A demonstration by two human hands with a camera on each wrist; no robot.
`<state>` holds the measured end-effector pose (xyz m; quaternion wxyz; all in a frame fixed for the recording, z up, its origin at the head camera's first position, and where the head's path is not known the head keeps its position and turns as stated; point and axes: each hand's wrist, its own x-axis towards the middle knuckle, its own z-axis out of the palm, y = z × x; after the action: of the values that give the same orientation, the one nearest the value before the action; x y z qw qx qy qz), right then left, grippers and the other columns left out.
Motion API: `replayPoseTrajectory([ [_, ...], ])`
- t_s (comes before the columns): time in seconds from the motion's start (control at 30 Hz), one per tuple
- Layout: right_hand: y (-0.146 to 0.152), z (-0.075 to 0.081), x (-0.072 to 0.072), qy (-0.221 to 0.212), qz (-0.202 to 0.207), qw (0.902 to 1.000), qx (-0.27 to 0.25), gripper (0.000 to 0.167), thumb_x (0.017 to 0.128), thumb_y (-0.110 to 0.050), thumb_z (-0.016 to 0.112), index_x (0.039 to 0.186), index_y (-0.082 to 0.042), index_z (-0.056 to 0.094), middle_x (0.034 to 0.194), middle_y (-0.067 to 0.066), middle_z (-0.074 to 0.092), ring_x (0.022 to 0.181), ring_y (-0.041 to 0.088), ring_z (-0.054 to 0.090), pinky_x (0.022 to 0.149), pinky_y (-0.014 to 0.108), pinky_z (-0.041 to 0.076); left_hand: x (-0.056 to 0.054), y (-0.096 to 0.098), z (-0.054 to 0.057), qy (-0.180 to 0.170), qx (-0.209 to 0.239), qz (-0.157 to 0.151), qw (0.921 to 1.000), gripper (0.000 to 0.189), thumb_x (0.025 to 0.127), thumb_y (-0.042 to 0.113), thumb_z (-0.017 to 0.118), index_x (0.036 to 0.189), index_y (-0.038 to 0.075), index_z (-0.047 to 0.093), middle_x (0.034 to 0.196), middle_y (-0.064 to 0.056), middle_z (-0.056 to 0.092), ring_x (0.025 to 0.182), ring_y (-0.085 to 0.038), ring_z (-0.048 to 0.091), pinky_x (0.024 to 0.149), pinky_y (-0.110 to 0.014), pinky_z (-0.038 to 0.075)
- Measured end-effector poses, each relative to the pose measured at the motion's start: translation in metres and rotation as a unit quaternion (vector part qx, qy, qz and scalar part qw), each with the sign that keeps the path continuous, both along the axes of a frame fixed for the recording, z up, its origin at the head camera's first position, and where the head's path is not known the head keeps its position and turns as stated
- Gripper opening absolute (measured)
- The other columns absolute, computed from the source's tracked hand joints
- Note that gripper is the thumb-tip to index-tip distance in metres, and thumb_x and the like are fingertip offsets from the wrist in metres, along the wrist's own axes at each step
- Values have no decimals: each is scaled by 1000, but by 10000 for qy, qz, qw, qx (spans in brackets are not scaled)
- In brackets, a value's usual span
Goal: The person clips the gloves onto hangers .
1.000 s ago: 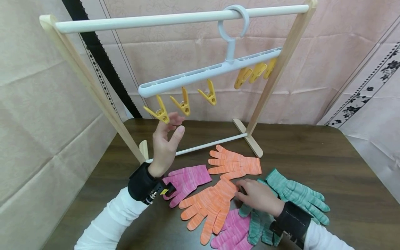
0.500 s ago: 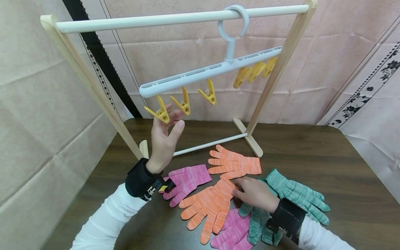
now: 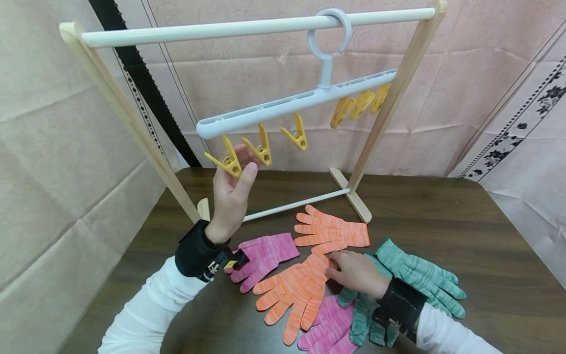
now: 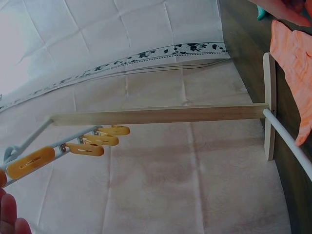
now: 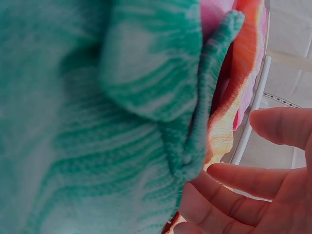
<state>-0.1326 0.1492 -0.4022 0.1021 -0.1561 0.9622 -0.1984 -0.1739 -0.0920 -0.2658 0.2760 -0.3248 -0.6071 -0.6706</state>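
Observation:
My left hand (image 3: 230, 196) is raised below the light-blue hanger (image 3: 261, 116), its fingers behind the leftmost yellow clothespin (image 3: 232, 166) and close to a second clothespin (image 3: 264, 151). The thumb stands apart from the clips. In the left wrist view only some fingertips (image 4: 9, 214) show, beside a clothespin (image 4: 31, 163). My right hand (image 3: 358, 273) is low over the table at the cuff of the lower orange glove (image 3: 294, 287). In the right wrist view its thumb and fingers are spread, with nothing gripped between them, beside a green glove (image 5: 97, 156).
The hanger hooks over the white rail of a wooden-sided rack (image 3: 177, 34). More clothespins (image 3: 342, 113) hang at its right. On the brown table (image 3: 486, 231) lie another orange glove (image 3: 333, 231), pink gloves (image 3: 269, 255) and green gloves (image 3: 424, 275), some overlapping.
My left hand has moved slightly up, its fingers going behind the leftmost clothespin. The right hand has shifted slightly left along the orange glove's cuff. The gloves have stayed put.

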Motion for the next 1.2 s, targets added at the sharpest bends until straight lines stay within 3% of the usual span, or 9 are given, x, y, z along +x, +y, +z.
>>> replayPoseTrajectory([
  [0.23, -2, 0, -2, -45, -74, 10000, 29, 27, 82, -24, 58, 60, -15, 44, 49, -6, 29, 43, 10, 29, 43, 23, 18, 0, 2, 5, 87, -3, -41, 10000, 35, 89, 32, 50, 113, 8, 43, 104, 7, 54, 98, -11, 53, 88, -27, 42],
  [0.6, -5, -1, -5, -109, -69, 9997, 215, 32, 80, -26, 61, 57, -13, 44, 50, -4, 30, 43, 12, 33, 43, 24, 21, 3, 3, 13, 126, 195, -347, 9991, 35, 88, 31, 52, 113, 8, 45, 110, 4, 54, 109, -14, 51, 94, -31, 41],
  [0.87, -7, -2, -8, -184, 6, 9995, 269, 32, 79, -24, 61, 56, -12, 43, 51, -4, 29, 43, 13, 32, 44, 24, 21, 4, 6, 19, 197, 294, -443, 9984, 35, 88, 30, 52, 114, 8, 47, 109, 3, 52, 107, -15, 50, 92, -28, 41],
  [1.03, -7, 2, -9, -214, 158, 9994, 203, 32, 80, -23, 61, 58, -13, 41, 51, -5, 30, 42, 12, 32, 44, 24, 22, 5, 5, 21, 296, 215, -277, 9989, 39, 89, 30, 49, 115, 1, 45, 112, 2, 51, 104, -14, 50, 89, -27, 42],
  [1.2, -8, 1, -11, -261, 43, 9995, 150, 29, 79, -22, 61, 60, -11, 42, 52, -3, 28, 43, 12, 31, 45, 24, 20, 6, 5, 21, 326, 264, -84, 9991, 41, 88, 30, 50, 115, -1, 43, 114, 2, 49, 102, -15, 49, 88, -26, 41],
])
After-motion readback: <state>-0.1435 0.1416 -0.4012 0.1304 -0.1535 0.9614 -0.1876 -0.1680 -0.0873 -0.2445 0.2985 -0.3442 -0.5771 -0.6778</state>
